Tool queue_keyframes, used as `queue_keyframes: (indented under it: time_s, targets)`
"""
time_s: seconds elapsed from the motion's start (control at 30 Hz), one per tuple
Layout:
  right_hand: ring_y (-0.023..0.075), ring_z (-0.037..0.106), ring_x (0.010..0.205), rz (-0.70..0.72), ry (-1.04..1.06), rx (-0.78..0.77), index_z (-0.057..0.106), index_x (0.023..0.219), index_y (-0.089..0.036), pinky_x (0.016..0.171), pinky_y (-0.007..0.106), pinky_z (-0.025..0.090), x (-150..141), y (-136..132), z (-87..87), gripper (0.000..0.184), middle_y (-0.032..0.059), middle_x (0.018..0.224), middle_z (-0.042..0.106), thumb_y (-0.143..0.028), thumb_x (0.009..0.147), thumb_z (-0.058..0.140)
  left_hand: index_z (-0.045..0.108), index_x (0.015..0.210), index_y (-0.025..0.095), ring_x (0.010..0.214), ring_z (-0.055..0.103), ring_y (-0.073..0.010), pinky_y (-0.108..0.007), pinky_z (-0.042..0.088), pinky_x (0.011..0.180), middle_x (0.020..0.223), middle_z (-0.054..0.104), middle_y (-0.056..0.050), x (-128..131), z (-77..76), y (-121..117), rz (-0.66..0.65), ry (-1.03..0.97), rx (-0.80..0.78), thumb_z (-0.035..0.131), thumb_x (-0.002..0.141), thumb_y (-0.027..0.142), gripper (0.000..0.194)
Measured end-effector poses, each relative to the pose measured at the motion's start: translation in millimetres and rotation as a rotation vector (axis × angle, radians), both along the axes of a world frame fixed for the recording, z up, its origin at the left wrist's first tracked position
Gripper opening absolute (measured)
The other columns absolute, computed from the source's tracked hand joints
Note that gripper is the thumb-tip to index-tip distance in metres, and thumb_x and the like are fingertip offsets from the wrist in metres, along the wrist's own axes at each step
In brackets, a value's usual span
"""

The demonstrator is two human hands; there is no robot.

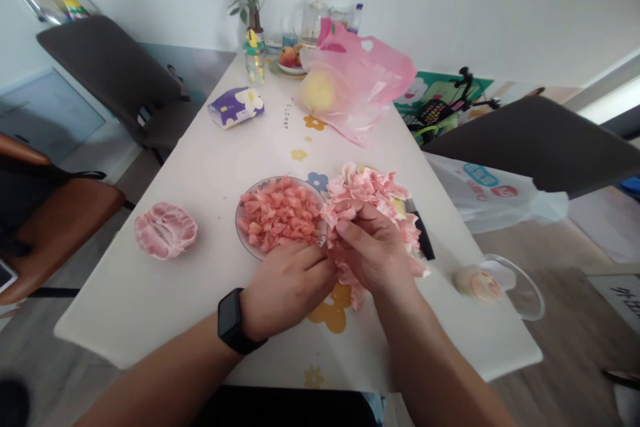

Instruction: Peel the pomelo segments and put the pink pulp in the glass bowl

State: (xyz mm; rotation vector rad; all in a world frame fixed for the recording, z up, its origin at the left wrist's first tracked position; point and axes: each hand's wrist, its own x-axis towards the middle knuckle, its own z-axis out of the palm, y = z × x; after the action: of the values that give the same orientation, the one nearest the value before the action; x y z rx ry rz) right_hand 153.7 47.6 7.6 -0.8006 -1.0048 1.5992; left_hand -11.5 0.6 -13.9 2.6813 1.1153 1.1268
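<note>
head camera faces forward, down, close above hands [287,290] [373,247]

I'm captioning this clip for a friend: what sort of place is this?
Likely a home dining room: a flower-printed table with dark chairs, and a small potted plant.

pale pink pomelo membrane [367,190], torn and ragged
</note>
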Motion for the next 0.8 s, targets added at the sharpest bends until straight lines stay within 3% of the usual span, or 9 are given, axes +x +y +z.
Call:
queue_keyframes:
  time_s: [0.13, 0.33, 0.47, 0.57, 0.8]
  targets:
    - [0.0114, 0.059, 0.057, -0.001, -0.01, 0.016, 0.072, 0.091, -0.024, 0.051, 0.022, 0.047, 0, 1, -0.2, 0.022, -0.0027, 0.068, 0.066, -0.034, 0.082, 0.089, 0.07, 0.098, 0.015, 0.076, 0.073, -0.02, -0.034, 0.057, 0.064, 0.093, 0.078, -0.008, -3, 3.9, 3, 0.026, -0.077, -0.005, 0.058, 0.099, 0.012, 0.013]
    - [0.0116, 0.057, 0.054, 0.004, -0.003, 0.001, 0.072, 0.094, -0.025, 0.047, 0.023, 0.046, 1, 0, -0.9, 0.024, -0.0028, 0.07, 0.067, -0.037, 0.083, 0.089, 0.069, 0.1, 0.018, 0.078, 0.076, -0.0195, -0.032, 0.062, 0.066, 0.095, 0.08, -0.006, -5, 5.5, 4, -0.078, -0.15, 0.004, 0.067, 0.096, 0.013, 0.007]
    - [0.0103, 0.056, 0.056, 0.007, -0.042, 0.0, 0.073, 0.094, -0.024, 0.048, 0.022, 0.048, 1, 0, -1.7, 0.026, -0.0026, 0.078, 0.068, -0.038, 0.081, 0.091, 0.066, 0.109, 0.018, 0.091, 0.076, -0.0192, -0.031, 0.065, 0.079, 0.102, 0.078, -0.008, -6, 10.9, 2, 0.073, -0.324, 0.028, 0.07, 0.095, 0.013, 0.016]
    - [0.0102, 0.058, 0.059, 0.09, -0.067, 0.013, 0.074, 0.097, -0.025, 0.05, 0.022, 0.049, 0, 0, -3.2, 0.025, -0.0028, 0.08, 0.067, -0.039, 0.084, 0.09, 0.066, 0.12, 0.018, 0.102, 0.075, -0.0201, -0.032, 0.064, 0.089, 0.111, 0.076, -0.01, -10, 12.7, 3, 0.183, -0.372, 0.123, 0.074, 0.093, 0.011, 0.029]
    - [0.0108, 0.062, 0.062, 0.247, -0.132, 0.052, 0.075, 0.099, -0.024, 0.056, 0.024, 0.051, 3, 1, -6.1, 0.021, -0.002, 0.082, 0.07, -0.04, 0.089, 0.086, 0.072, 0.107, 0.018, 0.095, 0.074, -0.0155, -0.027, 0.063, 0.085, 0.104, 0.076, -0.006, -20, 14.7, 7, 0.158, -0.39, 0.061, 0.074, 0.095, 0.011, 0.014]
